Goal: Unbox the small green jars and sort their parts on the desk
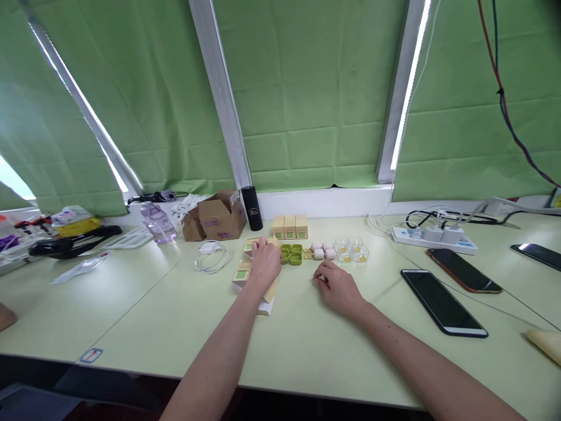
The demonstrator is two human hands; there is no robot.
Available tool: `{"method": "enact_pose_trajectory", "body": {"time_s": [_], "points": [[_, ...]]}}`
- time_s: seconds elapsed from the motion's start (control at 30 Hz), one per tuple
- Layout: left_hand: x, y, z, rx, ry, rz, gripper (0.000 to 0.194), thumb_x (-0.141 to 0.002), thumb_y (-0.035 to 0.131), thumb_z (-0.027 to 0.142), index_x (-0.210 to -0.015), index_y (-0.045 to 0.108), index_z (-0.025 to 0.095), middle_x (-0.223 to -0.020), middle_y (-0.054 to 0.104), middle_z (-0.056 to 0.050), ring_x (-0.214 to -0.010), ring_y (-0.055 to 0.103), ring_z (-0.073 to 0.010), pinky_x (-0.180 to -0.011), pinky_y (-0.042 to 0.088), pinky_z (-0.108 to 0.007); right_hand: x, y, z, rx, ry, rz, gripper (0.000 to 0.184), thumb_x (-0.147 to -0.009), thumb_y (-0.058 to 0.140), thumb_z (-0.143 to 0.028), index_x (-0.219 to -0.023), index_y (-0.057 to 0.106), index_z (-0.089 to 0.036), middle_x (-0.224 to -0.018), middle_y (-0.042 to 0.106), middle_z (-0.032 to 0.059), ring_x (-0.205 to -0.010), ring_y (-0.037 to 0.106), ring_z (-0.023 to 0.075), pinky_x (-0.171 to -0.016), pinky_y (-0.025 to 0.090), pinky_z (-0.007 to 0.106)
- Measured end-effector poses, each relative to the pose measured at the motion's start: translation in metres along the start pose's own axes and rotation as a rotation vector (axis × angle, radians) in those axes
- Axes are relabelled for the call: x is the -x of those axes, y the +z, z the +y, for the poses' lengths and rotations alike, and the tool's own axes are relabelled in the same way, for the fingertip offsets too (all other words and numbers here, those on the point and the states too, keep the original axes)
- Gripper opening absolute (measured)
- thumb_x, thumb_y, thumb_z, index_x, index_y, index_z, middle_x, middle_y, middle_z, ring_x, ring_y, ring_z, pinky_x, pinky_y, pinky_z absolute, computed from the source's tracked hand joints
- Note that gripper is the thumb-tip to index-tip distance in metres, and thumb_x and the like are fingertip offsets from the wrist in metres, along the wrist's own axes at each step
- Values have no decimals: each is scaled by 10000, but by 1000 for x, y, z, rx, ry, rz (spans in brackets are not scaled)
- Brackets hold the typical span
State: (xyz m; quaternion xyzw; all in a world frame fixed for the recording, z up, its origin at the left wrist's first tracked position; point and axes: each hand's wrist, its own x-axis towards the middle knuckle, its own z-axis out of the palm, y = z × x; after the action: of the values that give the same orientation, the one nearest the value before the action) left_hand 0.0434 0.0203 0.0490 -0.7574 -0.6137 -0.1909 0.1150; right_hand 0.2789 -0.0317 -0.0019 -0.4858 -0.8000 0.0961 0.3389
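"Where's the left hand?"

"The left hand (265,260) is on the kraft packs (272,291), fingertips bunched downward. Whether they grip one, I can't tell. Light, straight-down contact would suit these packs; dragging could skew the overlapping pile."

"And the right?"

"The right hand (340,287) is loosely curled low over the desk (302,339). Its palm is hidden, so I can't say if it holds anything. The pink pieces (323,252) are at its eleven o'clock."

"What's in the way?"

"Mainly the green cups (295,257), just beside the left hand at three o'clock. A sideways sweep could knock them. Past the pink pieces, that same way, are the clear cups (352,250)."

"Anything behind?"

"From the left hand, three upright kraft boxes (290,228) at one o'clock, a black bottle (252,209) near twelve, an open carton (221,217) at ten and a coiled white cable (213,258) at nine, which could snag a wrist."

"Off to the right?"

"Two phones (443,302) (463,270) around the right hand's three o'clock, well apart, and a power strip (433,240) at two."
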Motion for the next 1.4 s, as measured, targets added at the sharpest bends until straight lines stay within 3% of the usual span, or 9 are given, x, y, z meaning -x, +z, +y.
{"method": "enact_pose_trajectory", "body": {"time_s": [0.37, 0.57, 0.73, 0.87, 0.97, 1.07, 1.23, 1.4], "points": [[-3, -5, 6, -124, -29, -164, 226, -791, 568, 45, -661, 702, 173, -818, 696, -188, -1148, 483, -376, -931, 320, -490, 0, -1, -3, -18, 32, -42, 149, -924, 552, -117, -901, 651, -226, -1023, 655, 2, -775, 588, 126, -630, 352, 261], [-2, -6, 5, -144, -27, -192, 259, -808, 536, 29, -699, 720, 175, -858, 714, -174, -1153, 469, -358, -911, 313, -478, 0, -2, -3, -18, 32, -45, 144, -924, 547, -119, -898, 645, -221, -1020, 655, 6, -769, 580, 126, -626, 337, 265], [-1, -7, 2, -123, -28, -193, 234, -861, 565, 151, -870, 792, 207, -975, 738, -167, -1198, 466, -366, -965, 314, -500, -1, -1, -2, -18, 30, -44, 138, -929, 548, -130, -897, 643, -225, -1023, 656, 7, -780, 587, 132, -628, 336, 268], [1, -16, -2, -82, -64, -160, 259, -866, 642, 341, -1071, 784, 272, -1195, 718, -126, -1296, 427, -372, -1048, 307, -525, 0, -1, -2, -19, 31, -41, 133, -931, 552, -135, -896, 642, -226, -1022, 655, 5, -784, 590, 132, -626, 338, 269], [6, -25, -7, -71, -106, -170, 391, -808, 709, 438, -1178, 741, 318, -1446, 590, -97, -1438, 320, -379, -1141, 256, -555, 0, -1, -2, -19, 36, -45, 132, -930, 554, -135, -890, 641, -226, -1017, 656, 4, -778, 589, 129, -627, 344, 270], [11, -30, -13, -81, -129, -237, 499, -787, 715, 469, -1268, 700, 335, -1575, 466, -95, -1538, 195, -382, -1212, 167, -586, 0, -1, -2, -22, 37, -46, 127, -931, 557, -137, -888, 638, -224, -1018, 655, 1, -780, 589, 127, -631, 350, 271], [12, -30, -20, -102, -156, -324, 575, -794, 684, 501, -1336, 663, 311, -1625, 411, -114, -1572, 154, -383, -1238, 122, -606, 0, -1, -2, -29, 40, -51, 130, -930, 553, -133, -891, 636, -224, -1021, 657, -3, -771, 586, 124, -631, 349, 269], [12, -31, -22, -97, -159, -349, 535, -825, 641, 487, -1322, 670, 291, -1521, 534, -126, -1519, 278, -385, -1227, 154, -608, 0, -1, -2, -27, 40, -46, 127, -930, 551, -137, -890, 635, -223, -1016, 658, 4, -783, 586, 132, -634, 346, 269]]}}
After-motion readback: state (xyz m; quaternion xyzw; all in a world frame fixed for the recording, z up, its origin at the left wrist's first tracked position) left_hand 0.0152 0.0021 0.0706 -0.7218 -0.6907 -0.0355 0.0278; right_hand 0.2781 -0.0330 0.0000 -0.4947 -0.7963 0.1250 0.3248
